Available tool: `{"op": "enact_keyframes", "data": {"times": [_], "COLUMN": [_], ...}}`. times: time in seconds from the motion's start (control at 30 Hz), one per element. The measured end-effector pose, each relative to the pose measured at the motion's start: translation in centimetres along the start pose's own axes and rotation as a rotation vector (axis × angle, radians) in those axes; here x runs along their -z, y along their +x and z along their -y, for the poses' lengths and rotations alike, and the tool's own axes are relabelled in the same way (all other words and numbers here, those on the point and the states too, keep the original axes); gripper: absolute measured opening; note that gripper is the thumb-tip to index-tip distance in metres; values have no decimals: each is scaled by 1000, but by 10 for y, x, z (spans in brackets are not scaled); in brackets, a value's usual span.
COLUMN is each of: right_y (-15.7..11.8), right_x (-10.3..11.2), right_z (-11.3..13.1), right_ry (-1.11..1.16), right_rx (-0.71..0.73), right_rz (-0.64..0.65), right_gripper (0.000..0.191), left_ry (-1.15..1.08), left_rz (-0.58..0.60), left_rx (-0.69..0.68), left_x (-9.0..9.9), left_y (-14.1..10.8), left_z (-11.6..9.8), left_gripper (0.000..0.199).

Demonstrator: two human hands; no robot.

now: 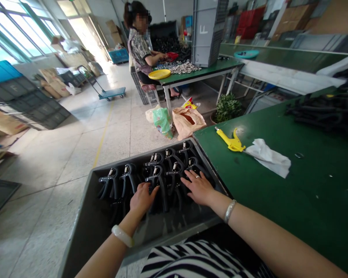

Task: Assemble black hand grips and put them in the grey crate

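A grey plastic crate (85,220) sits in front of me, holding rows of black hand grip exercisers (127,177) with metal springs at their tops. My left hand (142,199) lies on the grips near the crate's middle, its fingers closed together; whether it grips one is hard to tell. My right hand (198,188) rests flat on the grips to the right, fingers spread, holding nothing. Lower layers of grips are hidden beneath them. To the right, a green worktable (307,197) carries a yellow tool (230,141) and a crumpled white cloth (268,158).
A heap of black parts (327,110) lies on the green table's far right. Beyond, a seated person (139,50) works at another table (200,73) with a yellow plate, metal parts and stacked grey crates. Bags, a potted plant and a blue trolley stand on the floor.
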State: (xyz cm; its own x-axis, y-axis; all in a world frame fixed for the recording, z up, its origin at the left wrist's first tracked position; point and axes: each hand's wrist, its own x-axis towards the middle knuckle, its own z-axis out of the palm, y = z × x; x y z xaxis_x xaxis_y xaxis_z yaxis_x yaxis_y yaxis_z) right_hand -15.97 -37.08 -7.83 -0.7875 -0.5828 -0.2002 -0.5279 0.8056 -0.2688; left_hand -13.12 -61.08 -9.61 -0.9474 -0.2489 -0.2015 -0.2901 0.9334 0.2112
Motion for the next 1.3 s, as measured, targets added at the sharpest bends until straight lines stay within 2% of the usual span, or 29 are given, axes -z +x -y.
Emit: {"op": "enact_keyframes", "data": {"times": [0.07,0.1,0.17,0.23,0.3,0.37,0.43,0.5,0.57,0.63,0.73,0.87,0.93,1.0,1.1,1.17,1.23,1.3], "right_y": [-14,-25,-55,-94,-142,-196,-253,-308,-359,-406,-472,-551,-584,-612,-643,-659,-673,-690], "right_x": [17,27,48,66,78,83,81,70,53,32,4,-15,-16,-14,-12,-11,-12,-14], "right_z": [-1,-3,-12,-26,-42,-54,-58,-53,-43,-31,-17,-12,-18,-31,-57,-72,-75,-64], "right_ry": [48,70,91,85,75,86,128,188,241,254,176,-19,-75,-107,-116,-56,-6,-18], "right_rx": [9,12,-15,-109,-274,-484,-691,-852,-964,-1077,-1295,-1533,-1600,-1678,-1792,-1824,-1835,-1884], "right_rz": [-63,-112,-214,-286,-315,-302,-269,-258,-299,-367,-481,-592,-578,-526,-482,-472,-484,-496], "right_gripper": [60,59,56,54,53,53,52,51,48,45,41,37,36,36,35,36,37,38], "left_ry": [60,81,87,18,-84,-183,-241,-190,-146,-163,-216,-189,-137,-104,-67,25,135,199], "left_rz": [7,-29,-135,-171,-112,-22,87,208,275,343,438,460,465,490,535,556,587,625], "left_rx": [43,25,-81,-267,-524,-825,-1125,-1395,-1546,-1714,-1934,-1963,-1995,-2089,-2230,-2243,-2223,-2221], "left_x": [15,22,34,39,38,33,25,14,-1,-18,-46,-78,-88,-96,-108,-117,-125,-132], "left_y": [-3,-4,-2,7,14,8,-16,-53,-97,-143,-210,-279,-304,-327,-363,-385,-401,-407], "left_z": [-3,-6,-20,-51,-107,-185,-270,-352,-421,-474,-530,-584,-606,-620,-625,-618,-610,-604], "left_gripper": [48,47,44,43,43,42,37,33,32,31,31,31,30,29,30,32,35,33]}}
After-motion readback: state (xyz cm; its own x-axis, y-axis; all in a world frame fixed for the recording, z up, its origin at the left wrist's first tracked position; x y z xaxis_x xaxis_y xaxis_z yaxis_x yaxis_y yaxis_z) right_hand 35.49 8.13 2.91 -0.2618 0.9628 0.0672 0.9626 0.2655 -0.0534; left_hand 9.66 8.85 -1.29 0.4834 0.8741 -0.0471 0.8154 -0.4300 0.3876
